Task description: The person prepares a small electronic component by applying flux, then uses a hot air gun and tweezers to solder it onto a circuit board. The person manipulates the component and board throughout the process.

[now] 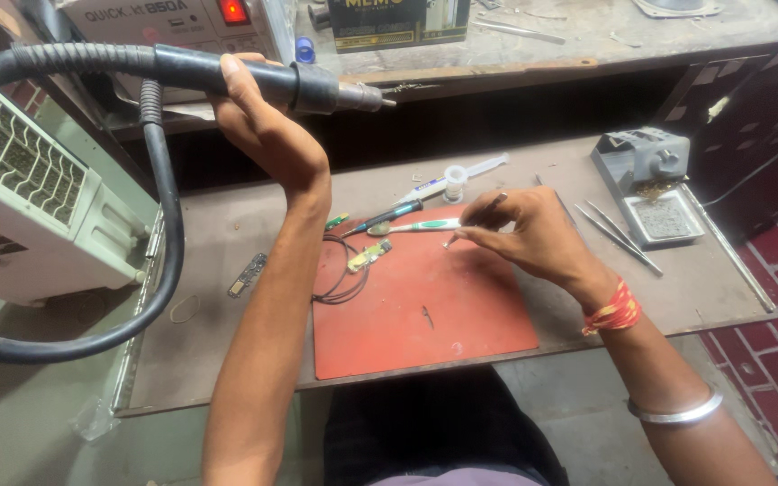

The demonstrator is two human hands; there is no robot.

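My left hand (258, 121) grips a black hot-air handpiece (317, 88), raised above the bench with its metal nozzle pointing right and a thick ribbed hose (168, 225) looping down to the left. My right hand (520, 234) pinches thin metal tweezers (474, 220), tips down on the far part of a red work mat (416, 324). On the mat near the tips lie a small green circuit board (369, 257) with black wires, and a toothbrush (416, 226).
A soldering-iron stand (650, 184) with a sponge tray sits at the right, two more tweezers (619, 236) beside it. A syringe (461, 173), a small white reel and a dark pen lie behind the mat. A white ventilated appliance (20, 198) stands at the left.
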